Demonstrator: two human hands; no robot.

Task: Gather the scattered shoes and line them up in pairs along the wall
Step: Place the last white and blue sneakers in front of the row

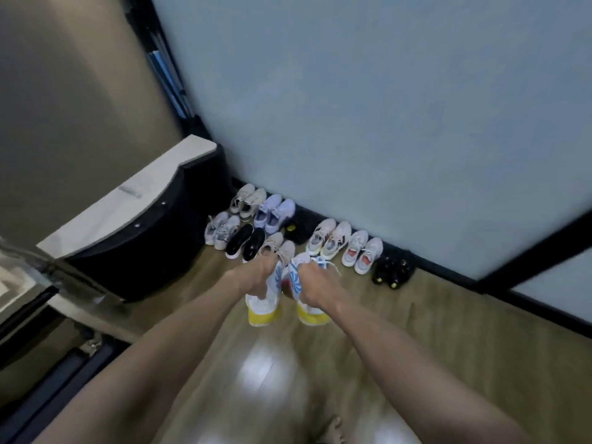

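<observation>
Left hand (256, 277) and right hand (315, 288) each grip, fingers curled, one white yellow-soled sneaker (264, 302) above the wood floor (400, 315), blocking paired shoes (362, 251) along the pale blue wall (384, 123) beside a black cabinet (144, 251).

Dark curved cabinet (144, 251) with pale top stands left on glossy wood floor (416, 315).

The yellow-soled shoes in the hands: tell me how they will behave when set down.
Probably light: each hand, left and right, lifts one yellow-soled shoe alone. The broad flat soles should stand steady, unlikely to tip. The loose lace looks floppy and may trail.
</observation>
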